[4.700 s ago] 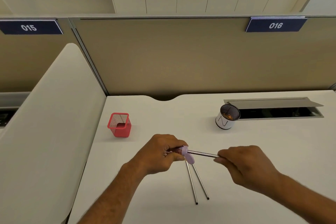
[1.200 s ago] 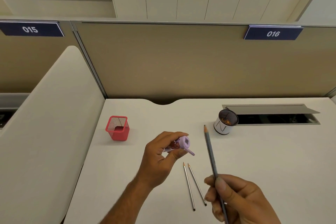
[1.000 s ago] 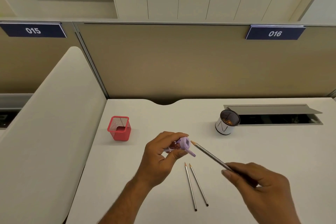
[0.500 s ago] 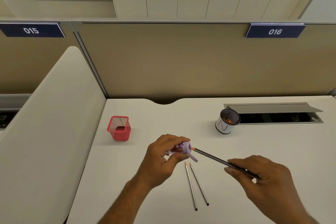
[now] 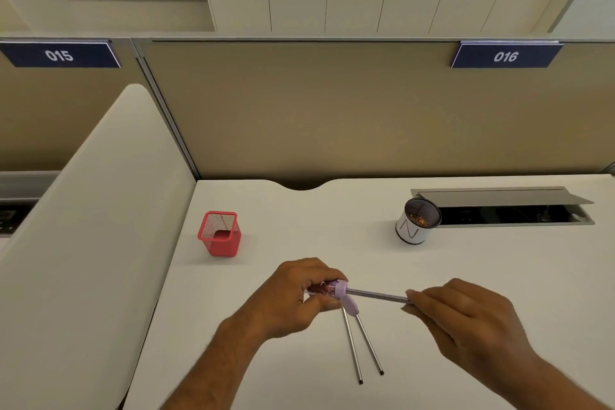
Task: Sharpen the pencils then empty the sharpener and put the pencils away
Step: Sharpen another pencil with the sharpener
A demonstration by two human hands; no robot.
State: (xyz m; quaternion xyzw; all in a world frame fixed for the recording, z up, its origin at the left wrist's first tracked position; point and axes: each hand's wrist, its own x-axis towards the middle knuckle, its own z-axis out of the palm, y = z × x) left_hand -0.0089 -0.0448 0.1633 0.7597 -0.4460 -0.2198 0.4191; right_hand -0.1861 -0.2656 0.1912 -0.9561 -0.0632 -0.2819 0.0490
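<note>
Small lilac plastic sharpener (image 5: 334,289) pinched in curled left hand (image 5: 294,296) fingers, above white surface (image 5: 499,270). Slim grey pencil (image 5: 377,295), tip inside, far end gripped by right hand (image 5: 466,316). Light, stiff, likely brittle-tipped; best held near sharpener.

Bright even light, soft shadows, wide-angle bending at edges
</note>
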